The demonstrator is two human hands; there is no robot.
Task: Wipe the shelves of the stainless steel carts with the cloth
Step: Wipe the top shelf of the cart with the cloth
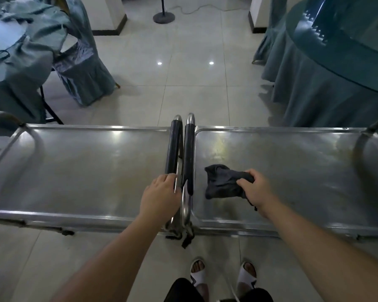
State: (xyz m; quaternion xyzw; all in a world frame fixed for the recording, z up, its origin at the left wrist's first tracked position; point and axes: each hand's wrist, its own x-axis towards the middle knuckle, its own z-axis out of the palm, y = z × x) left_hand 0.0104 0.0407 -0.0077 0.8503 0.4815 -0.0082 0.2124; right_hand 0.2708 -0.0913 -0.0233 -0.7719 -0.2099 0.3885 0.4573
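- Floor [196,88]: pale glossy tiles with two small light reflections, running past the far edges of both carts.
- Right table [327,83]: round, draped in a teal skirt, beyond the far right corner of the right cart.
- Left table [20,62]: covered in rumpled teal cloth, with a covered chair [85,68] beside it, beyond the far edge of the left cart.
- Left cart [74,166]: its steel top shelf has a raised rim and a bare, shiny surface; it stands side by side with the other cart.
- Right cart [292,171]: the same kind of steel top shelf, with dull yellowish smears toward its far edge.
- Handles [181,153]: two upright bars with black grips, one per cart, standing just beside each other where the carts meet.
- Stand base [163,17]: a dark round disc on the floor far off, with a cable trailing away from it.
- Left hand [159,196]: fingers curled round the lower part of the left cart's handle, gripping it.
- Right hand [256,188]: clenched on one end of the cloth, fingers bunching the fabric, above the near left part of the right shelf.
- Cloth [224,182]: dark and crumpled, lying on the right cart's shelf near its left edge, just beside the handles.
- Feet [224,275]: in white open sandals, on the floor at the near edge of the carts.
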